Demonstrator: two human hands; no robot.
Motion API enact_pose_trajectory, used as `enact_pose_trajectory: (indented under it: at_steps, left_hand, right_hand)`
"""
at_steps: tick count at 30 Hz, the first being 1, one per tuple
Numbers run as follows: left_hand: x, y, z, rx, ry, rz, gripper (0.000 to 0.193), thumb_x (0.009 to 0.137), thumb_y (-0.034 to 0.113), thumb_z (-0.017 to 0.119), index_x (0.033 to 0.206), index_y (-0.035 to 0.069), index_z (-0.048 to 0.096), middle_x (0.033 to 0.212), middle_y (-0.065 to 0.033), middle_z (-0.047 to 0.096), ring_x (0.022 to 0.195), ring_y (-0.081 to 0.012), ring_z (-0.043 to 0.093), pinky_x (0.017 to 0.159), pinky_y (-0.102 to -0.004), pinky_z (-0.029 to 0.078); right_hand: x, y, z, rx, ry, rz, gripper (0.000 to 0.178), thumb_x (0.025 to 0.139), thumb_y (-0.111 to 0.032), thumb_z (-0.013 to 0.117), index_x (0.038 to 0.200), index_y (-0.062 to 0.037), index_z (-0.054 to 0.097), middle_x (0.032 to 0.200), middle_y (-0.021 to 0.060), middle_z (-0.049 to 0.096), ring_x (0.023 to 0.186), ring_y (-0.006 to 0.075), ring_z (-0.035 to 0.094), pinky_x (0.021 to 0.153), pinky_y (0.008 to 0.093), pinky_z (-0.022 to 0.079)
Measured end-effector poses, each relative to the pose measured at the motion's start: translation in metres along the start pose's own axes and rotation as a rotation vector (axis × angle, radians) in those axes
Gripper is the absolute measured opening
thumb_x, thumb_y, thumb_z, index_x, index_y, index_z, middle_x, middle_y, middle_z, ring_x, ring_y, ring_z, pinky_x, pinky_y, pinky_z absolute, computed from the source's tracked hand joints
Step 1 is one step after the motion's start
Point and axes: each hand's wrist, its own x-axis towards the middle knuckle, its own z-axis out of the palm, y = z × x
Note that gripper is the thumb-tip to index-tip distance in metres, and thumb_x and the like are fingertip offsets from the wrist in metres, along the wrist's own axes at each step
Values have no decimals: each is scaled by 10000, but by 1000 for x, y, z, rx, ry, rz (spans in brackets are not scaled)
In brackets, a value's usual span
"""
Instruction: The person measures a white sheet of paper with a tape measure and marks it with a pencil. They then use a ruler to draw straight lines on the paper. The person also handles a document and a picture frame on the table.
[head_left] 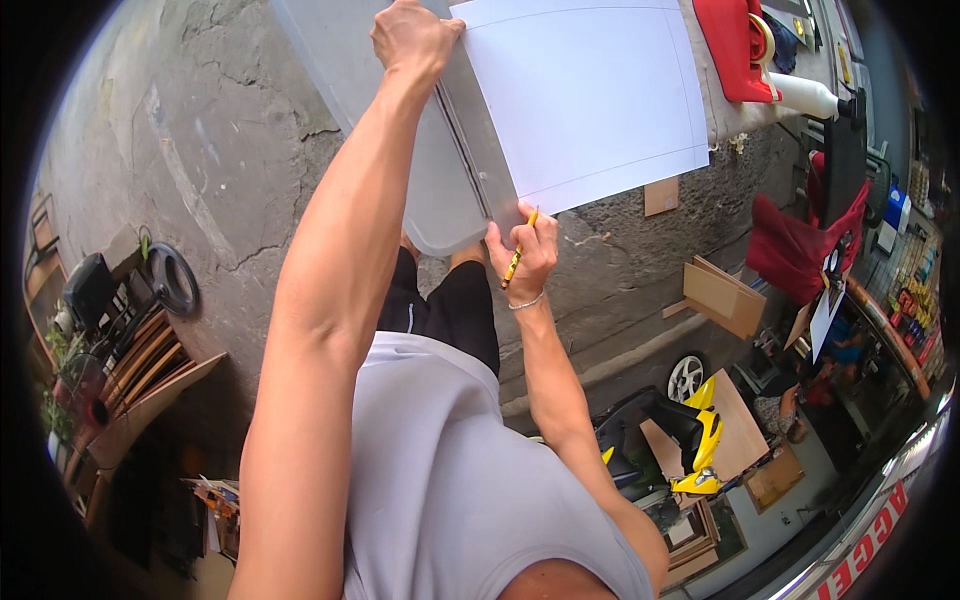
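A large white sheet (595, 95) with thin pencil lines near its edges lies on a grey surface ahead of me. Along its left side runs a flat grey metal straightedge (478, 125), next to a grey rounded-corner board (432, 195). My left hand (412, 38) is closed at the far end of the straightedge, thumb by the sheet's corner; its fingertips are partly hidden. My right hand (525, 258) holds a yellow patterned pencil (515, 262), tilted with its tip up, and its fingers touch the near end of the straightedge and the sheet's near corner.
A red tape dispenser (735, 50) and a white bottle (805, 96) stand at the far right. A red cloth (808, 245) hangs below them. Brown boards (722, 298) and a yellow-and-black motorbike (700, 435) are at right. A dark motor scooter part (172, 278) and stacked wood are at left.
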Motion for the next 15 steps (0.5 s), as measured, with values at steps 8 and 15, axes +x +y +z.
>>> enact_pose_trajectory:
  at_steps: [8,15]
  left_hand:
    - [-7,10,0,-119,117,-131,363,599,238,813,786,-36,667,801,-246,679,794,-363,692,732,-415,560]
    - [-14,11,-5,-2,140,-124,506,654,257,810,1026,-34,626,933,-267,678,935,-371,675,860,-414,527]
  right_hand:
    - [-1,0,1,-12,-5,8,294,655,-25,774,650,-50,481,1007,171,638,787,296,533,712,391,471]
    - [3,-4,-8,-65,-38,-24,274,712,-98,765,671,-54,498,990,149,637,775,286,532,681,383,454]
